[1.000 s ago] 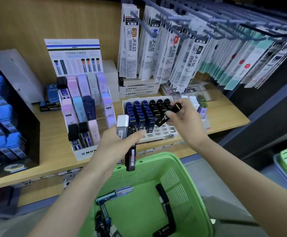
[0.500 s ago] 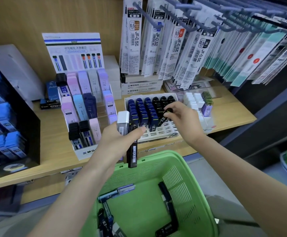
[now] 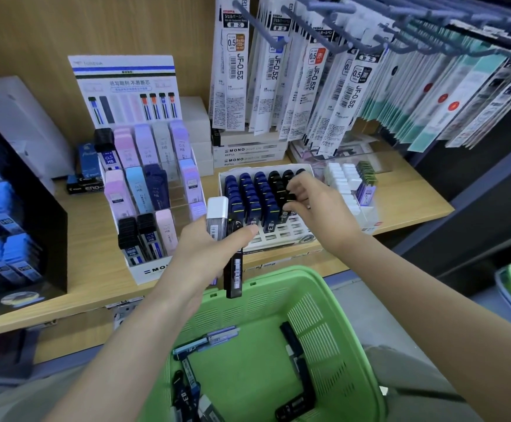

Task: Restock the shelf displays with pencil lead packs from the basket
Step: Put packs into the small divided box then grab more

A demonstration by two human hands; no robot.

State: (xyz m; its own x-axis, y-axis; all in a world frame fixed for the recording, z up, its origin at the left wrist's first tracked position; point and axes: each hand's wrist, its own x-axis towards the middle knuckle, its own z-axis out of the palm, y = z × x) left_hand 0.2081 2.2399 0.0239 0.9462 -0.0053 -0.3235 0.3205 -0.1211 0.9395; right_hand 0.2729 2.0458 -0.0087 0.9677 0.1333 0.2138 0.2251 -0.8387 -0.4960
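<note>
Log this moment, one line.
right hand: pinching black lead pack in white slotted tray; left hand: holding spare packs; green plastic basket: loose packs

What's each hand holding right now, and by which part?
Left hand grips a white-capped pack by its lower half and a long black pack near its top. Right hand pinches the top of a dark pack in the tray.

A light wooden shelf (image 3: 89,226) is seen across the middle, lit softly and evenly with a cool cast. Behind it, a wooden back panel (image 3: 35,35) of the same grain is set upright. Above its right half, blue-grey hooks (image 3: 309,27) are fixed in rows. To its right, a dark panel (image 3: 491,226) is crossed by a slanting blue-grey rail (image 3: 467,196). Below its right end, grey floor (image 3: 366,303) is shown.
</note>
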